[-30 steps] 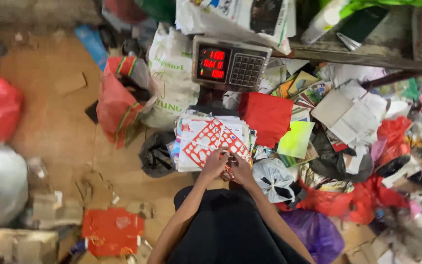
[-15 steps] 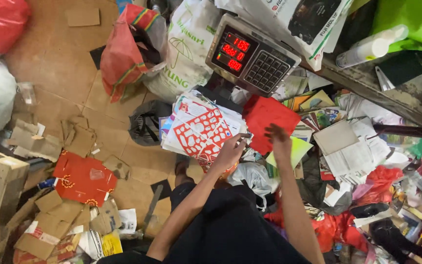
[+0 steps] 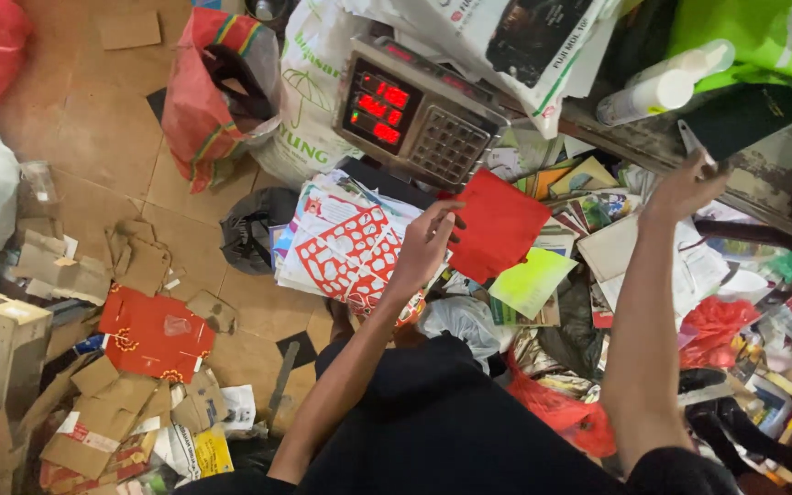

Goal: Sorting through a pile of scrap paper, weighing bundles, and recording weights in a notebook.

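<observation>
I see my left hand (image 3: 425, 240) resting with fingers loosely curled on the right edge of the bundle of papers (image 3: 346, 249), whose top sheet is red and white with cut-out shapes. The hand presses on it rather than pinching it, and the fingertips point toward the red sheet (image 3: 497, 223) lying just beside them to the right. That bundle sits on the platform under the weighing scale (image 3: 414, 115), whose display stands tilted just beyond the hand.

My right hand (image 3: 685, 188) is stretched far out to the right and up, well apart from the left. Its fingers are closed around a thin pen-like tool (image 3: 692, 142), pinched at the tip of the fingers, right against the edge of the worktop (image 3: 781, 197). A dark green book (image 3: 744, 117) lies on that worktop just past the hand, and a white cylinder bottle (image 3: 657, 93) lies beyond it to the left.

Between the two hands the room is crowded: a yellow-green sheet (image 3: 532, 280) sits below the red one, with loose books and papers all around. Below the right forearm, red plastic bags (image 3: 715, 325) pile up. To the left of the left hand there is open tiled floor (image 3: 84, 137), broken by flattened cardboard scraps (image 3: 135, 261) and a red woven sack (image 3: 208, 96).
</observation>
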